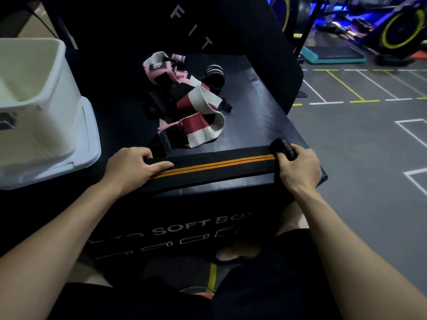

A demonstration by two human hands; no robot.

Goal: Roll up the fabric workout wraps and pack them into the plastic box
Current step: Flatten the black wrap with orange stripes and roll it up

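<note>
A long black wrap [215, 166] with two orange stripes lies flat along the near edge of the black soft box [254, 105]. Its long side runs from left to right, and the right end sits a bit farther away than the left end. The left hand [132, 168] presses down flat on the left part, fingers straight. The right hand [298, 166] curls its fingers around the small rolled-up end. Behind the wrap is a messy pile of pink, red and white wraps [191, 105]. The white plastic box [34, 98] stands on its lid on the left, well apart from the wrap.
</note>
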